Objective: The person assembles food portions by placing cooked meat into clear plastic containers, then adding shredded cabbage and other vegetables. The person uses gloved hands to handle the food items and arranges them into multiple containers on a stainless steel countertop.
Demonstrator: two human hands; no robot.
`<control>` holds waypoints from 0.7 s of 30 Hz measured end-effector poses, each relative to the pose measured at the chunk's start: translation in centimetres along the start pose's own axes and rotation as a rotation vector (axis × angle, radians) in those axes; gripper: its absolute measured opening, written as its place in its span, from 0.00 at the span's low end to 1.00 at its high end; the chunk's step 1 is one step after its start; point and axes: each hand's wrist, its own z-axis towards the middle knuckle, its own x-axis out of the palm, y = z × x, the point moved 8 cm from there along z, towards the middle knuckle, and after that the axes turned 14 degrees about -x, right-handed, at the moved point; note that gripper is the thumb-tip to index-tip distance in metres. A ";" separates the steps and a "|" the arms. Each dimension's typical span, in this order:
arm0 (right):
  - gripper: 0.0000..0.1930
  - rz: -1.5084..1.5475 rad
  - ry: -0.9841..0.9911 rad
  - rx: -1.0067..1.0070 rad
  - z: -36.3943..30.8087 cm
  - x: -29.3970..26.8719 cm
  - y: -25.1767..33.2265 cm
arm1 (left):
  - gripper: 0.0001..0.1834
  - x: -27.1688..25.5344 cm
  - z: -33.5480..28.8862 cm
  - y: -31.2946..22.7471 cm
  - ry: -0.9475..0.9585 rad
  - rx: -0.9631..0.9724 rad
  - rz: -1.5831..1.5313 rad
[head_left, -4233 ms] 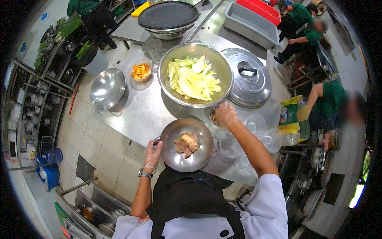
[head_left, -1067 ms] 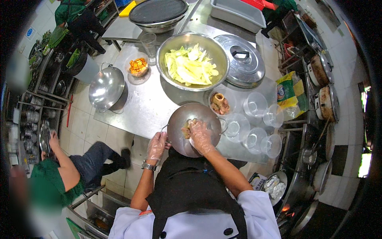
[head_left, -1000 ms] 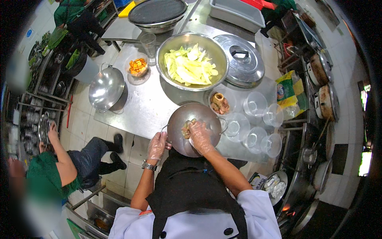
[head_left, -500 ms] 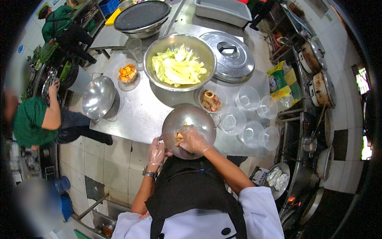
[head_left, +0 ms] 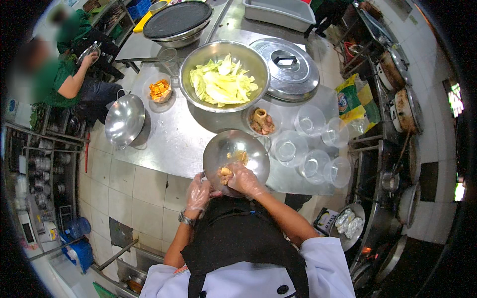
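Note:
A shallow metal wok point(head_left: 211, 154) with loop handles rests at the table's near edge. My gloved left hand point(head_left: 199, 193) is closed on its left handle. Inside the wok, my gloved right hand point(head_left: 244, 179) has its fingers curled round pale brown meat chunks point(head_left: 225, 174). Some yellowish bits point(head_left: 240, 157) lie on the wok's bottom just beyond those fingers. Behind the wok stands a clear tub of meat with a bone point(head_left: 262, 120). Farther back, a big steel bowl point(head_left: 186, 97) holds chopped cabbage point(head_left: 223, 84).
Several clear plastic tubs point(head_left: 289, 149) stand to the right, near a steel lid point(head_left: 298, 79). An empty wok point(head_left: 124, 120) and a tub of orange pieces point(head_left: 159, 91) are on the left. A co-worker point(head_left: 74, 87) stands beyond the table's left side; stoves point(head_left: 392, 164) line the right.
My right hand has shifted slightly toward me, uncovering the yellowish bits and more of the meat chunks. The co-worker at left has moved farther away from me. My left hand stays on the handle.

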 end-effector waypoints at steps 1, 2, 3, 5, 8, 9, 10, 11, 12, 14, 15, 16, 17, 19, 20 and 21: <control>0.29 0.055 0.006 -0.085 0.3 -0.2 0.1 | 0.24 0.1 -0.4 -1.3 -0.083 0.215 0.353; 0.29 0.109 0.012 -0.171 0.5 -0.4 0.4 | 0.27 0.6 -0.9 -2.0 -0.168 0.429 0.706; 0.29 0.269 0.081 -0.123 0.7 -0.3 0.2 | 0.29 1.0 -0.9 -1.7 -0.210 0.531 0.875; 0.28 0.585 0.219 -0.023 0.6 -0.5 0.7 | 0.34 1.1 -0.6 -1.0 -0.284 0.639 1.015; 0.25 1.466 0.193 0.154 -0.2 1.8 -1.6 | 0.33 0.9 -0.3 -1.1 -0.206 0.507 0.813; 0.24 1.536 0.187 0.217 -0.3 2.4 -2.8 | 0.31 0.7 -0.4 -1.0 -0.134 0.381 0.636; 0.24 1.607 0.181 0.281 -0.4 2.7 -3.7 | 0.29 0.5 -0.8 -1.0 -0.085 0.260 0.450; 0.24 1.676 0.172 0.346 -0.7 3.2 -4.5 | 0.28 0.7 -1.1 -0.6 -0.002 0.088 0.176; 0.24 1.704 0.144 0.347 -0.7 2.7 -4.2 | 0.27 1.0 -1.3 0.2 0.078 -0.084 -0.101; 0.23 1.759 0.082 0.349 -0.9 1.7 -3.8 | 0.29 0.9 -1.1 0.6 0.093 -0.078 -0.145; 0.24 1.744 0.047 0.386 -1.2 0.9 -3.3 | 0.31 0.9 -1.0 0.9 0.101 -0.074 -0.168; 0.26 1.728 0.007 0.422 -1.7 -0.1 -2.9 | 0.31 0.8 -0.5 1.5 0.106 -0.078 -0.178; 0.27 1.711 -0.034 0.457 -2.1 -0.7 -3.1 | 0.31 0.7 0.2 2.2 0.111 -0.082 -0.188; 0.29 1.661 -0.105 0.423 -3.1 -1.6 -5.2 | 0.32 0.7 1.3 3.4 0.126 -0.103 -0.200; 0.30 1.635 -0.139 0.406 -3.6 -2.0 -6.5 | 0.32 0.8 1.8 3.9 0.129 -0.117 -0.206; 0.32 1.686 -0.148 0.339 -3.7 -2.7 -7.4 | 0.32 0.9 2.1 4.3 0.133 -0.133 -0.211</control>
